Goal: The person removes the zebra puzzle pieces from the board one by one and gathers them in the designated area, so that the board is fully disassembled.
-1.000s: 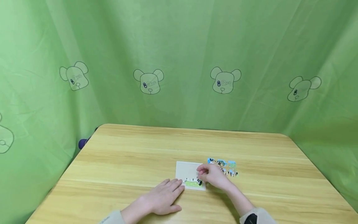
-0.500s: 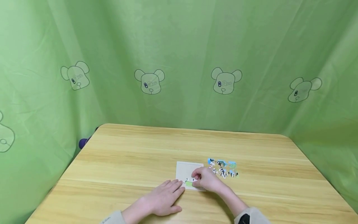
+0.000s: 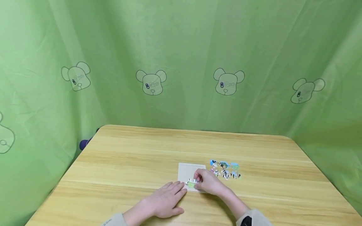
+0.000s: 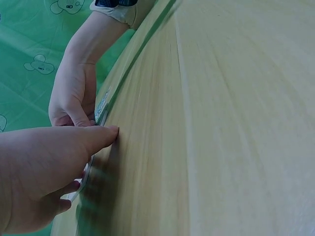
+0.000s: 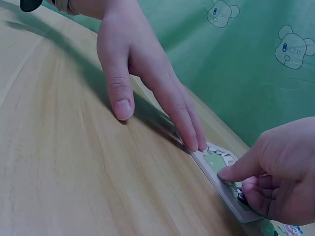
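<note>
A pale square puzzle tray (image 3: 189, 171) lies on the table, with green-and-white zebra puzzle pieces (image 3: 191, 185) along its near edge. My left hand (image 3: 167, 201) lies flat with straight fingers, its fingertips resting on the tray's near left corner. Over the tray's near right part, my right hand (image 3: 210, 182) has its fingers curled. Thumb and fingers pinch a puzzle piece (image 5: 239, 194) with black marks, as the right wrist view shows; the hand covers much of it. In the left wrist view my left hand (image 4: 44, 172) hides most of the tray.
Several loose puzzle pieces (image 3: 225, 174) with zebra stripes, blue and green lie just right of the tray. The wooden table (image 3: 135, 150) is bordered by a green curtain (image 3: 186, 106) with bear outlines. A purple object (image 3: 83, 144) shows beyond the left table edge.
My right hand has come down and left onto the pieces in the tray's near right part, uncovering more loose pieces. The left hand has stayed at the tray's corner.
</note>
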The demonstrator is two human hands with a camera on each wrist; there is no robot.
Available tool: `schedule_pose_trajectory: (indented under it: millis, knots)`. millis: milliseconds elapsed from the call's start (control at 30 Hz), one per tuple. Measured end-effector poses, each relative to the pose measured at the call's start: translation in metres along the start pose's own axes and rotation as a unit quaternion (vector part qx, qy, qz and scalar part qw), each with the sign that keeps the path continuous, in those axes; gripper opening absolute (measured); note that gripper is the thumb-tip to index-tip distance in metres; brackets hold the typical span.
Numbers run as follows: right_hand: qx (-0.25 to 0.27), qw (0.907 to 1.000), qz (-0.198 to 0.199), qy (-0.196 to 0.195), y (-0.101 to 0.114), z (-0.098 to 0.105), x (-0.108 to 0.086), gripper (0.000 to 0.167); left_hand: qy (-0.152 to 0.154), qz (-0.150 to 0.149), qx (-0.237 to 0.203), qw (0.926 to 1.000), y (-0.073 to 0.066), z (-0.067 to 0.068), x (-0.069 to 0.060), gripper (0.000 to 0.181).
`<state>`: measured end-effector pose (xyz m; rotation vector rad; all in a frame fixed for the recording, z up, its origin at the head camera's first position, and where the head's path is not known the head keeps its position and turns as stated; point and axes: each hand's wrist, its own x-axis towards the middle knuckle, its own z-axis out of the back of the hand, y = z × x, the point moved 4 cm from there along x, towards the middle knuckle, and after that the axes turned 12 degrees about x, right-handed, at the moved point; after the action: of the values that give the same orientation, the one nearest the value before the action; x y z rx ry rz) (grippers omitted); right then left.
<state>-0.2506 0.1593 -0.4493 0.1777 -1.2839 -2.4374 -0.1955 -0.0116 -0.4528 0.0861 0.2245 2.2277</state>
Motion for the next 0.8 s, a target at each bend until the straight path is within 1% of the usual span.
schedule_pose_trajectory:
  millis: [200,333,533,633,800]
  knots:
    - [0.075,0.997,-0.003,0.015,-0.007,0.004,-0.001,0.014,0.008,0.004,-0.006,0.9999,0.001,0.001,0.0,0.067]
    - [0.11,0.9935,-0.006,0.029,-0.012,0.007,0.0,0.012,0.013,0.006,-0.008,0.9999,0.001,0.0,0.001,0.067]
    - [0.153,0.9871,-0.029,0.037,-0.02,0.017,-0.004,0.014,0.005,0.0,-0.007,1.0,0.0,0.0,0.0,0.066]
    - [0.174,0.9834,-0.042,0.031,-0.025,0.026,-0.006,0.016,0.002,-0.002,-0.005,1.0,0.001,0.0,0.0,0.066]
    - [0.188,0.9804,-0.06,0.009,-0.029,0.045,-0.015,0.021,-0.004,-0.004,0.003,1.0,0.0,-0.001,0.001,0.066]
